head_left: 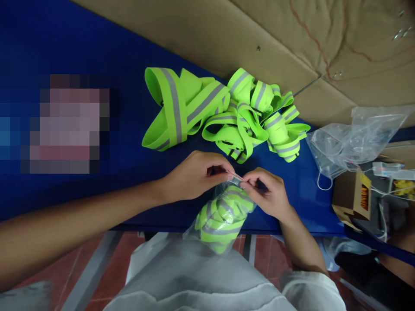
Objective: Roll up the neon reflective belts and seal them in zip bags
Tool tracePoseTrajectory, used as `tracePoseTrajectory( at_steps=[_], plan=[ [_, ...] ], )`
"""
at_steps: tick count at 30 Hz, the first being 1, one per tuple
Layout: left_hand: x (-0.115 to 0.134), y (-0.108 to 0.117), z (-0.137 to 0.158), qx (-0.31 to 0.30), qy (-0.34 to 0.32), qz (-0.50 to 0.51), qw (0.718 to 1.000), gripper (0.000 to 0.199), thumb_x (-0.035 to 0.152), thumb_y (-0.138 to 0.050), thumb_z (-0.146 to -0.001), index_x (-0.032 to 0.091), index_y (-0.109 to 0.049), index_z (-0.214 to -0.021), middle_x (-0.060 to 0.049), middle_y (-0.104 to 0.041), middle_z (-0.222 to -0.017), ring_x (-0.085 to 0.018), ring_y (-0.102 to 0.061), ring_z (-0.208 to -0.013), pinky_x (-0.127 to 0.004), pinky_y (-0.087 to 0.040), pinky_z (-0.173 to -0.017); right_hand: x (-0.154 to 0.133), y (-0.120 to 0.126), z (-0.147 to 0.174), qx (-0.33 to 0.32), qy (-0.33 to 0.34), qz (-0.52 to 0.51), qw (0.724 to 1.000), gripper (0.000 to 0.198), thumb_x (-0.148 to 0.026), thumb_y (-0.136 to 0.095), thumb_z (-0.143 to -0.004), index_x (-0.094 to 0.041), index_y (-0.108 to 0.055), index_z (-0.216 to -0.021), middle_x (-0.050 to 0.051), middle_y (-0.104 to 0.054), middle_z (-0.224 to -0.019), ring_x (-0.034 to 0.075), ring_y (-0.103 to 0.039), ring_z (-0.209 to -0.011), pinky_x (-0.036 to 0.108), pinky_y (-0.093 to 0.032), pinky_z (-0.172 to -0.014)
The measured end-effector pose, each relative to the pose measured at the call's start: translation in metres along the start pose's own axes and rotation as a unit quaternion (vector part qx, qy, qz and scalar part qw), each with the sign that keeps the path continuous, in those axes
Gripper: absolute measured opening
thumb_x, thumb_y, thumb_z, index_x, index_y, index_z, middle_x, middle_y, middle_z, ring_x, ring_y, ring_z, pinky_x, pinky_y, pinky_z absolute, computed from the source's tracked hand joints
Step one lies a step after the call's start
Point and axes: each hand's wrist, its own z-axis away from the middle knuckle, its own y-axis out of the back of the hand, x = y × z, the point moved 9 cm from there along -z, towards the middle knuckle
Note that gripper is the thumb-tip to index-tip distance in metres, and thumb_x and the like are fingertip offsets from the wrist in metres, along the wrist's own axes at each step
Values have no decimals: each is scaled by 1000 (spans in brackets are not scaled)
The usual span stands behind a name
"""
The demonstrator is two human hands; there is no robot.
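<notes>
A blue table [308,211] fills most of the view, with a tan surface [207,32] along its far side and red floor tiles [78,263] below. The clear plastic bag [227,207], packed with neon-green reflective straps [222,231], hangs at the near table edge, its lower end in front of the person's pale shirt [194,276]. The left hand [197,175] pinches one side of the bag's pinkish-edged mouth between thumb and fingers, and the right hand [269,192] pinches the other side. Beyond them lies a loose pile of similar straps [177,108]. The filled bag should be light, soft and yielding; its film looks slick and thin enough to tear if yanked. The flat top edge seems best for a fingertip pinch, while the bulging body would suit a cupped palm underneath.
</notes>
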Motion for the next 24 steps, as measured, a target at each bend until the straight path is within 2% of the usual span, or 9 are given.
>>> tracePoseTrajectory(
  at_steps=[9,16,19,21,24],
  plan=[
    [11,-1,4,6,-31,-7,999,11,26,-68,-94,18,-75,-90,2,-75,-84,-8,-62,-69,-20,-43,-62,1,-6,2,-5,-2,7,1000,8,-17,-69,-95,-23,-65,-97,-4,-55,-74,10,-52,-65,24,-44,-62],
    [3,-1,3,29,12,30,999,20,35,-66,-96,18,-75,-96,0,-76,-85,-10,-64,-68,-19,-45,-58,5,0,-2,4,-18,3,1000,8,-21,-72,-96,-23,-67,-103,-3,-57,-76,10,-54,-67,23,-46,-63],
    [-1,2,2,28,36,62,997,24,37,-65,-97,18,-80,-101,-2,-80,-92,-14,-70,-78,-20,-50,-64,8,7,-3,-6,-23,9,1000,9,-23,-74,-95,-23,-69,-103,-3,-60,-78,10,-57,-70,23,-47,-65],
    [-3,8,1,34,48,85,995,25,37,-66,-97,19,-82,-102,-3,-82,-96,-16,-73,-84,-22,-54,-71,12,11,-3,-19,-32,12,999,8,-24,-74,-96,-23,-70,-103,-2,-63,-80,10,-59,-71,23,-48,-65],
    [-1,23,0,80,52,81,992,24,37,-69,-95,18,-83,-99,-3,-81,-89,-15,-71,-76,-23,-54,-68,17,19,-4,-28,-30,8,999,5,-24,-72,-97,-23,-73,-101,1,-70,-86,12,-63,-74,25,-50,-65]
  ],
)
